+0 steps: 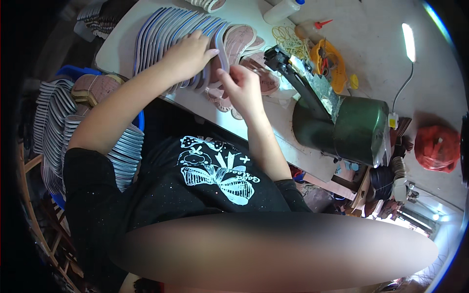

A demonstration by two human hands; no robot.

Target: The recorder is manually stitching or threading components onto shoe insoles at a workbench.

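Observation:
Shoe insoles (pixel 159 36) with whitish and blue edges stand on edge in a tight row on the pale table (pixel 119 51). My left hand (pixel 189 57) lies across the top of this row, thumb spread away from the fingers and touching the insoles at its right end. Just to the right, my right hand (pixel 243 89) is closed, thumb against fingers, at the near edge of the end insole (pixel 222 52). Part of its grip is hidden. Beside it lie loose pinkish-brown insoles (pixel 239 38), overlapping one another.
A dark green cylindrical machine (pixel 361 127) with a black arm (pixel 305 88) stands to the right. Behind it are an orange basket (pixel 337 66), rubber bands (pixel 288 41) and a white bottle (pixel 283 10). Stacked insoles (pixel 56 112) fill a blue bin (pixel 141 121) at my left.

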